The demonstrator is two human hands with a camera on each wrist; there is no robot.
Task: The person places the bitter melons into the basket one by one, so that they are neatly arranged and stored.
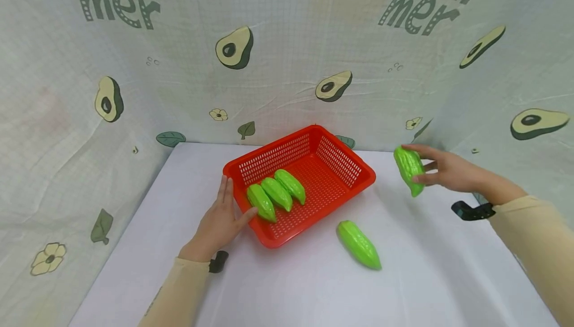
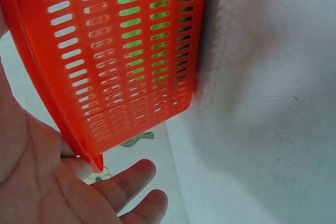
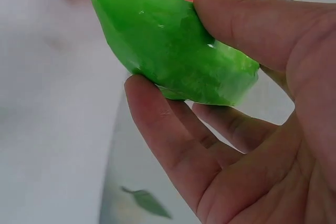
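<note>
My right hand [image 1: 453, 170] pinches a shiny green gourd [image 1: 409, 170], ridged like a bitter melon, and holds it above the table to the right of the red basket [image 1: 309, 227]. In the right wrist view, the thumb lies across the top of this gourd [image 3: 152, 40] and the fingers support it from below. My left hand [image 1: 215, 230] rests against the basket's left corner, its fingers straight along the outside and the thumb at the rim. Inside the basket, three similar gourds [image 1: 276, 194] lie side by side at the left. Another gourd [image 1: 358, 245] lies on the table in front.
A white cloth covers the table [image 1: 287, 287]. Behind and at both sides hangs a pale curtain [image 1: 278, 78] printed with avocados, leaves and lettering. Through the basket's slotted wall [image 2: 105, 66], green shows in the left wrist view.
</note>
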